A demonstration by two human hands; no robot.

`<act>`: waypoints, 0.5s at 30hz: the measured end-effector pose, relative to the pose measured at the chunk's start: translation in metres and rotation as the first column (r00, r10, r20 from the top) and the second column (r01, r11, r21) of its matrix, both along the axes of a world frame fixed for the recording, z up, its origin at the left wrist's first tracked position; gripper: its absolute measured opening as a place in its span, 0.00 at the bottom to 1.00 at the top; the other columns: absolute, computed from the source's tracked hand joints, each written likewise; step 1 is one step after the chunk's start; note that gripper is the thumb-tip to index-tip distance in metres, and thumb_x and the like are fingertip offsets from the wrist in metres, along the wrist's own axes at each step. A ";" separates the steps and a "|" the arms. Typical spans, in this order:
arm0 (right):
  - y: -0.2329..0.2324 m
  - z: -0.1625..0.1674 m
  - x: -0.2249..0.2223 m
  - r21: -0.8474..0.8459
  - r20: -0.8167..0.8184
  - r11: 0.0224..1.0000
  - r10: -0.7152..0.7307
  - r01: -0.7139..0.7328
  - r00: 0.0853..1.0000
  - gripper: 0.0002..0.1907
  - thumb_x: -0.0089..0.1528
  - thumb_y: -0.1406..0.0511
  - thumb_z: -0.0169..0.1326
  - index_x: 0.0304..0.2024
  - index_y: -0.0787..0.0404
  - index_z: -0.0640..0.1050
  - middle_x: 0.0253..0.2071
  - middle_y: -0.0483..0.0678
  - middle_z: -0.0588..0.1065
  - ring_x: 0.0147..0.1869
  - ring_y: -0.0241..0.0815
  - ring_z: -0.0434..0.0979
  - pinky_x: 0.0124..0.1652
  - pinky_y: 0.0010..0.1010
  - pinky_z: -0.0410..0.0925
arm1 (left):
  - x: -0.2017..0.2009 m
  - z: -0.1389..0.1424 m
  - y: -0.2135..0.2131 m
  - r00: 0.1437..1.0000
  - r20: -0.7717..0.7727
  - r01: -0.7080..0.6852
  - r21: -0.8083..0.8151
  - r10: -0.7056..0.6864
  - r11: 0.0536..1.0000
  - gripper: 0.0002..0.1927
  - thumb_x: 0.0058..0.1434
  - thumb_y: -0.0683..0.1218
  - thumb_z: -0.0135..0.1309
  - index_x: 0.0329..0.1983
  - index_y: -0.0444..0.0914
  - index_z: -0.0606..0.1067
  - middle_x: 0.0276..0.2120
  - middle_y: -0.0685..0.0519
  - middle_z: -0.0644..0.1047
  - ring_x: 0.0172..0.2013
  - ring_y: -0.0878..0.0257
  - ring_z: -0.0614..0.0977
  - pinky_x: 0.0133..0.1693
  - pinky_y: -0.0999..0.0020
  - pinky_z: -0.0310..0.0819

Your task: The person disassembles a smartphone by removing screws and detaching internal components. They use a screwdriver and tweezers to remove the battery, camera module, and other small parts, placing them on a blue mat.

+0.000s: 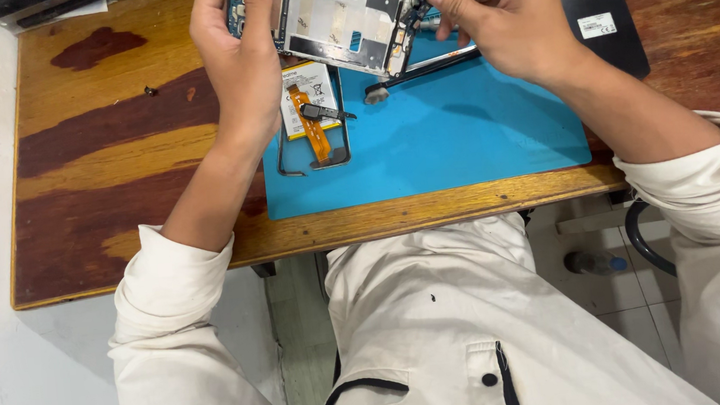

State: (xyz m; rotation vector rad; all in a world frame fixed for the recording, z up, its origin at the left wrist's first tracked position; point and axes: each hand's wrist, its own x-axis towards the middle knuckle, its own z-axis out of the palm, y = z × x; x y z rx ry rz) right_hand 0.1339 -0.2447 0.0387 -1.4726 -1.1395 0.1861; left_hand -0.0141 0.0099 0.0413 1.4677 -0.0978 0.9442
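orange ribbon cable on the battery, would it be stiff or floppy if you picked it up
Probably floppy: the orange ribbon cable is a thin flat strip lying limp across the battery. Likely very light, so it might slide or flutter rather than stay put. It looks fragile too; a sharp crease could damage it, and the small black part resting on it may shift when it's lifted.

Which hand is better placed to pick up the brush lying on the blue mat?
The right hand, probably: it hovers just above the brush, touching only the frame's corner. The left hand grips the opened phone frame.
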 end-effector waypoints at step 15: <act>0.001 0.013 -0.002 -0.007 -0.268 0.996 0.086 -0.091 0.960 0.04 0.77 0.69 0.53 0.51 0.64 0.73 0.43 0.49 0.80 0.43 0.39 0.83 0.38 0.27 0.75 | -0.005 0.011 0.003 0.933 -0.131 0.274 -0.344 -0.335 0.898 0.14 0.69 0.52 0.54 0.49 0.37 0.74 0.39 0.51 0.81 0.40 0.61 0.84 0.45 0.61 0.83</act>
